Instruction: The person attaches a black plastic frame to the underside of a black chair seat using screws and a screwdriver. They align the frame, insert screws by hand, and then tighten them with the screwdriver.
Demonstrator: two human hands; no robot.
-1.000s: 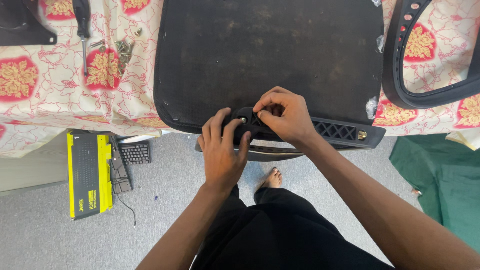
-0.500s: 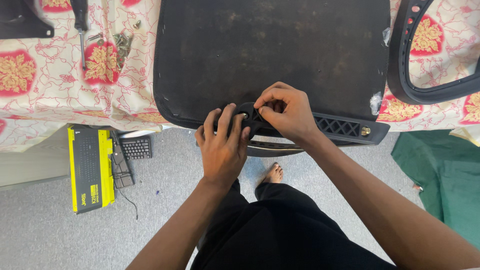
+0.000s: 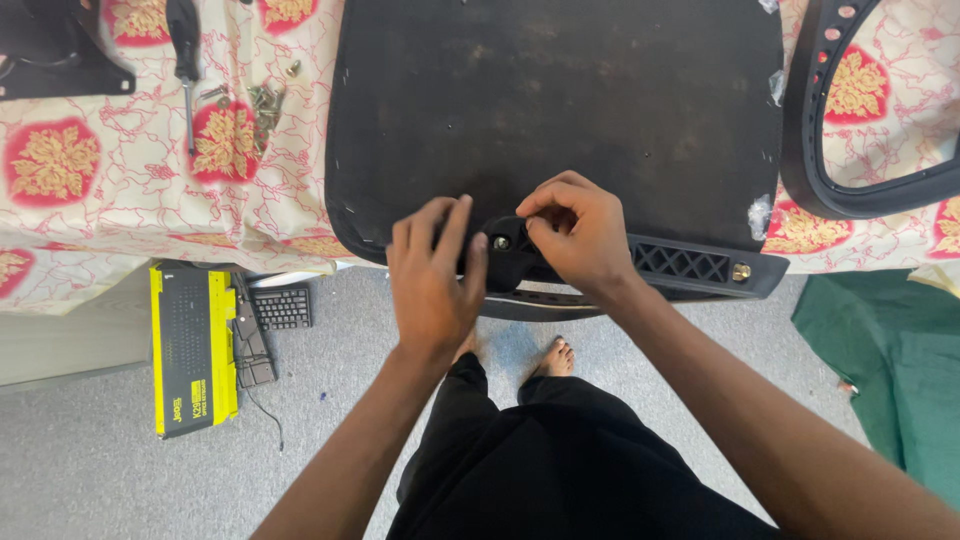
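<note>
A large black chair seat panel [image 3: 560, 100] lies on the cloth-covered table [image 3: 120, 190]. Along its near edge runs a black plastic bracket [image 3: 685, 264] with a brass bolt [image 3: 741, 271] at its right end and a silver bolt [image 3: 500, 242] at its left end. My right hand [image 3: 578, 232] pinches the bracket's left end just beside the silver bolt. My left hand [image 3: 432, 275] hovers at the seat's edge with fingers spread, its fingertips next to the same bolt, holding nothing.
A black-handled screwdriver [image 3: 183, 40] and several loose screws [image 3: 262, 100] lie on the table at the left. A black curved frame [image 3: 810, 150] lies at the right. On the floor are a yellow case [image 3: 190, 345], a small keyboard [image 3: 283, 307] and green cloth [image 3: 890, 360].
My left hand has let go of the bracket and drawn left with its fingers spread, uncovering the silver bolt. My right hand stays pinched on the bracket.
</note>
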